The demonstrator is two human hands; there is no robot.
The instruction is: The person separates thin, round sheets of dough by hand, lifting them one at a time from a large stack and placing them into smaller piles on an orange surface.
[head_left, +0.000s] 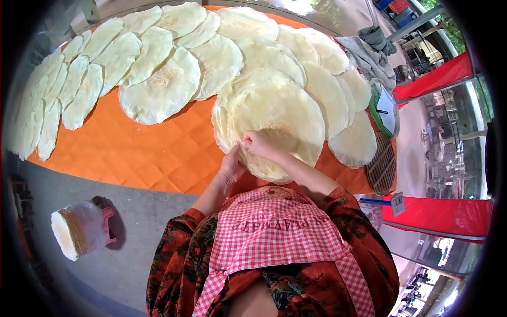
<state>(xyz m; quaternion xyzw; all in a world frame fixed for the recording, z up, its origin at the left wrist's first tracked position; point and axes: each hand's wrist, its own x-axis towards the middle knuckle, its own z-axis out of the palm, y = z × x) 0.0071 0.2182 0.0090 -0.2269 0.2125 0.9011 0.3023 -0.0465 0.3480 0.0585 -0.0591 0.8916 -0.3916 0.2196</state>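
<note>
I logged the stack (221, 129) just ahead, touching both hands. Right hand (257, 143) pinched the top flatbread (282, 113) at its near edge. Left hand (231, 168) sat lower, grip hidden.

Flatbreads (274, 113) matt, floury; orange cloth (153, 153) quilted; apron (274, 232) checked woven cotton.

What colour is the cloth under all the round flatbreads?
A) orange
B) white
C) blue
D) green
A: the flatbreads lie spread on an orange cloth, and the left hand and right hand are at the near edge of a stack of them.
</note>
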